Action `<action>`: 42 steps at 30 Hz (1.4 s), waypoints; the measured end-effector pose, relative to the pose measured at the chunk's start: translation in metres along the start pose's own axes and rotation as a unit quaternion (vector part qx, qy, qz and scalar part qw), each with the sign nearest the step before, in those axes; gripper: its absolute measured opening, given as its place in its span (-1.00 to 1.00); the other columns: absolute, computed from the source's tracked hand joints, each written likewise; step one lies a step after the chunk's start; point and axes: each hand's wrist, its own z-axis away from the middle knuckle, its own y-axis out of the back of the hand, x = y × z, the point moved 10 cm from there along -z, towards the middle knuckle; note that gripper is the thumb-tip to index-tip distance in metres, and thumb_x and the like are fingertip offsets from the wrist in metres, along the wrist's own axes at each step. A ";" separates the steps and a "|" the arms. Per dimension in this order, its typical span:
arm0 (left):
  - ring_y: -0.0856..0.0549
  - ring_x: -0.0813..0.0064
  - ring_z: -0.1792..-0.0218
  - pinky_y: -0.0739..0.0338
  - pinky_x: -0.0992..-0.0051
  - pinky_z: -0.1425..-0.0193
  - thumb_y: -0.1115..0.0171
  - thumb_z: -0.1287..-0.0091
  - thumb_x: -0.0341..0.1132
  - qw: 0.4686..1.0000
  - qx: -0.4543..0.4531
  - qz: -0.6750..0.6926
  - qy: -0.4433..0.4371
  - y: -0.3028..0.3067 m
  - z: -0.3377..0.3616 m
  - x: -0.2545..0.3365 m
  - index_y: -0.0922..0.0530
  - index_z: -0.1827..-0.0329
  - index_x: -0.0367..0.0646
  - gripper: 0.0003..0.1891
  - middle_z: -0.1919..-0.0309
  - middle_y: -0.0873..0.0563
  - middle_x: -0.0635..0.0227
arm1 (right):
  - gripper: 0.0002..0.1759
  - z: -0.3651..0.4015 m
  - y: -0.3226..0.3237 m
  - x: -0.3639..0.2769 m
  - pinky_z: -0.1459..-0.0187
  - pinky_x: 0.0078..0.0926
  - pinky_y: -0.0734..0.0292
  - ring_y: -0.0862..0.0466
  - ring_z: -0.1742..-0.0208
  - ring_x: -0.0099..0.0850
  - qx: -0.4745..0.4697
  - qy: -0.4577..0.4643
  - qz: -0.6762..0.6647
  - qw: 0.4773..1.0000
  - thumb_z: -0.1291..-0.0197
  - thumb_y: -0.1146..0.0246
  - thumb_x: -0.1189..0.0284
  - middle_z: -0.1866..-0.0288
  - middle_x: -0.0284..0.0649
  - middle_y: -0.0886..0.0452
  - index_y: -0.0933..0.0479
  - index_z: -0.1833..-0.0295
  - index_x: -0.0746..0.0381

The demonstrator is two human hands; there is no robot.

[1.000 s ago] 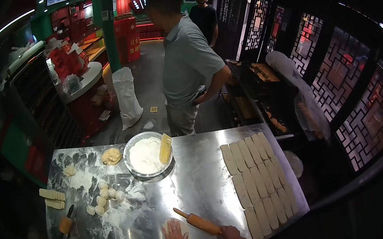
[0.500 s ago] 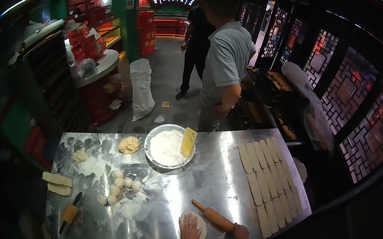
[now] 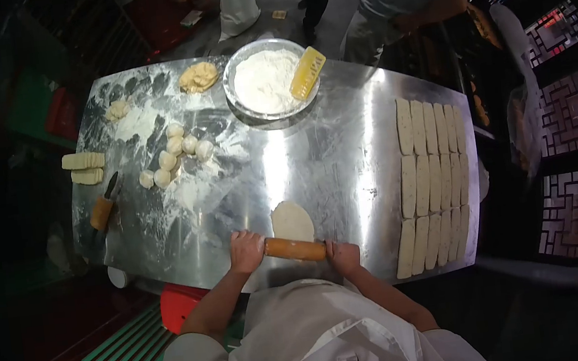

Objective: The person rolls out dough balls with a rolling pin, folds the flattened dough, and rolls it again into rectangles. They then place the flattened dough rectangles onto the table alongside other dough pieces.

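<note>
Head view shows both hands clenched on the rolling pin (image 3: 295, 249): the left hand (image 3: 247, 251) wraps one end, the right hand (image 3: 344, 255) the other. It lies crosswise near the desk's (image 3: 329, 154) front edge, touching the near rim of a flat dough disc (image 3: 292, 221). That dough looks soft, thin and likely to stick or tear. The wooden pin seems stiff and is best gripped at its ends. Beyond sit dough balls (image 3: 175, 151), a flour bowl (image 3: 229, 80) and rows of strips (image 3: 431, 178).

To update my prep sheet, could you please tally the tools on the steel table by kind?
Wooden rolling pin: 1
Round metal bowl of flour: 1
Yellow ridged scraper: 1
Orange-handled tool with dark blade: 1
Total: 4
</note>
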 end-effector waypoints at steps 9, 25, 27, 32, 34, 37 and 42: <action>-0.70 0.11 0.38 -0.43 0.13 0.01 -0.13 -0.41 -0.20 0.988 -0.045 -0.051 0.140 -0.021 -0.101 -0.042 -0.68 0.49 -0.15 -0.66 0.49 -0.73 0.13 | -0.45 -0.117 0.054 0.019 0.48 -0.09 -0.55 -0.64 0.60 -0.06 0.099 -0.002 -0.002 0.995 -0.48 0.00 0.17 0.62 -0.03 -0.62 -0.58 0.56 0.19; -0.57 0.05 -0.04 -0.40 0.15 -0.16 -0.37 -0.25 -0.33 0.957 0.022 0.195 0.213 -0.015 -0.049 -0.002 -0.52 -0.09 -0.15 -0.63 0.05 -0.62 0.17 | -0.55 -0.010 0.021 0.011 0.49 -0.10 -0.52 -0.61 0.63 -0.12 0.068 0.073 -0.042 0.994 -0.45 -0.09 0.22 0.66 -0.16 -0.59 -0.58 0.53 0.12; -0.57 0.09 -0.05 -0.41 0.20 -0.20 -0.39 -0.25 -0.34 0.968 0.096 0.164 0.162 -0.016 -0.097 0.004 -0.51 -0.12 -0.13 -0.61 0.18 -0.63 0.21 | -0.54 -0.015 0.025 0.011 0.50 -0.13 -0.52 -0.61 0.63 -0.13 0.047 0.069 -0.034 0.996 -0.45 -0.09 0.21 0.66 -0.16 -0.59 -0.58 0.53 0.12; -0.55 0.15 -0.10 -0.35 0.15 -0.20 -0.43 -0.21 -0.27 0.980 -0.109 0.044 0.163 -0.050 -0.148 0.012 -0.62 0.06 -0.09 -0.72 0.14 -0.68 0.23 | -0.52 -0.015 0.035 0.006 0.53 -0.19 -0.52 -0.62 0.64 -0.16 0.041 0.099 0.020 0.994 -0.46 -0.07 0.18 0.65 -0.17 -0.61 -0.60 0.52 0.12; -0.57 0.18 -0.08 -0.34 0.16 -0.16 -0.43 -0.21 -0.22 0.980 -0.156 -0.013 0.122 -0.041 -0.147 0.016 -0.65 0.14 -0.07 -0.77 0.17 -0.70 0.24 | -0.51 -0.004 0.034 0.013 0.54 -0.20 -0.52 -0.62 0.64 -0.16 0.030 0.075 0.018 0.997 -0.47 -0.06 0.16 0.65 -0.16 -0.62 -0.62 0.51 0.12; -0.66 0.20 0.11 -0.42 0.17 -0.09 -0.48 -0.15 -0.18 0.967 -0.040 0.159 0.195 -0.003 -0.143 -0.023 -0.64 0.28 -0.08 -0.77 0.27 -0.72 0.24 | -0.50 0.015 0.039 0.025 0.54 -0.19 -0.52 -0.63 0.64 -0.15 0.036 0.050 0.009 0.998 -0.47 -0.05 0.16 0.64 -0.16 -0.62 -0.64 0.50 0.12; -0.69 0.48 0.37 -0.57 0.44 0.20 -0.39 -0.25 -0.41 0.789 0.254 0.339 0.446 0.014 -0.079 -0.193 -0.63 0.28 -0.30 -0.87 0.41 -0.74 0.30 | -0.47 0.043 0.031 0.052 0.51 -0.17 -0.52 -0.63 0.63 -0.12 0.048 -0.010 -0.032 0.998 -0.49 -0.02 0.16 0.64 -0.13 -0.62 -0.65 0.51 0.13</action>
